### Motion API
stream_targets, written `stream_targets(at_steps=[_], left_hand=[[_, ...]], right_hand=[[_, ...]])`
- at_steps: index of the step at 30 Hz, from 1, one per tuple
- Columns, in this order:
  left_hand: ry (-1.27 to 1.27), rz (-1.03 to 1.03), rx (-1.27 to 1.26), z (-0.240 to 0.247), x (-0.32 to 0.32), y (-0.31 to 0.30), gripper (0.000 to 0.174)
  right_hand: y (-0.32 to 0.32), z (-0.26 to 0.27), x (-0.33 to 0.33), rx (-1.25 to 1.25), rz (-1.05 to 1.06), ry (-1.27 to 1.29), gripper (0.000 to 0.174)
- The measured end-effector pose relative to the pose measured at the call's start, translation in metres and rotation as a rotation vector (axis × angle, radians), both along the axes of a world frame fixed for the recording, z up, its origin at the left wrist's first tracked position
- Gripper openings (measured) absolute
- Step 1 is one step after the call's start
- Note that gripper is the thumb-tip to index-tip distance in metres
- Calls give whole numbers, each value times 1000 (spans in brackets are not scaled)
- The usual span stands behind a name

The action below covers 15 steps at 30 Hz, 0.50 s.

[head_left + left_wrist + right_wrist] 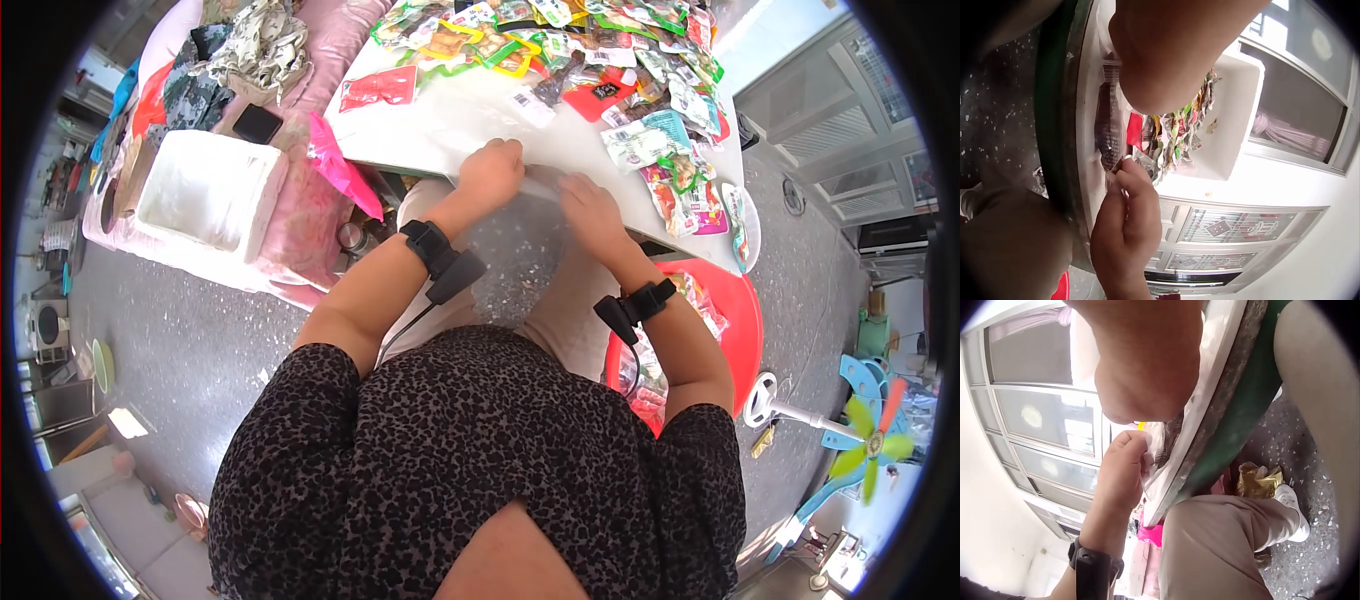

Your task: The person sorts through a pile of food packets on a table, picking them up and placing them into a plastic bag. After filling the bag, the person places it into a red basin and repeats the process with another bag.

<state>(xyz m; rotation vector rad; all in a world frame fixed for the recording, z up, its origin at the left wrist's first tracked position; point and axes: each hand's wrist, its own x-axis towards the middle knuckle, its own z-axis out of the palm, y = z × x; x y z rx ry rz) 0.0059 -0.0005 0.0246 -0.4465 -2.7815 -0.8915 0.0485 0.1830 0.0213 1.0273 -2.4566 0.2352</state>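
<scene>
At the table's front edge, a clear plastic packet (543, 180) with something dark inside spans the gap between the two hands. The left hand (490, 172) holds one end with curled fingers; in the right wrist view this hand (1125, 465) pinches the wrapping. The right hand (592, 215) has the other end, and the left wrist view shows its thumb and finger (1125, 231) pinching a corner of the long packet (1110, 125). In the right wrist view the packet (1171, 439) is partly hidden behind the near hand.
Many colourful packets (600, 55) are heaped at the table's back and right. A red packet (378, 90) lies back left. A red basin (740, 330) with packets stands below right. A white foam box (210, 195) and pink bag (340, 165) are left.
</scene>
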Motion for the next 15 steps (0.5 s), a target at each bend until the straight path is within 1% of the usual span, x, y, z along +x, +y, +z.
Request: stream_targets(at_steps=[3,6,7,9,12,15], left_hand=[[32,-7,-74,9,1,4,11],[116,0,-179,12,-1,0,9],[147,1,-220,12,-1,-3,9],[162,-14,-222,9,0,-10,9],[124,-40,-217,5,4,-7,9],[117,-65,-212,6,5,-1,10]], right_hand=[[-15,-6,-11,-86,-49,-3,13],[-31,-13,-9,-123,-147,-25,11],[-34,-15,-7,-103,-177,-38,11],[-38,-17,-2,-59,-239,-69,10],[-47,-6,-7,-91,-321,-178,9],[-67,6,-14,-281,-441,-412,9]])
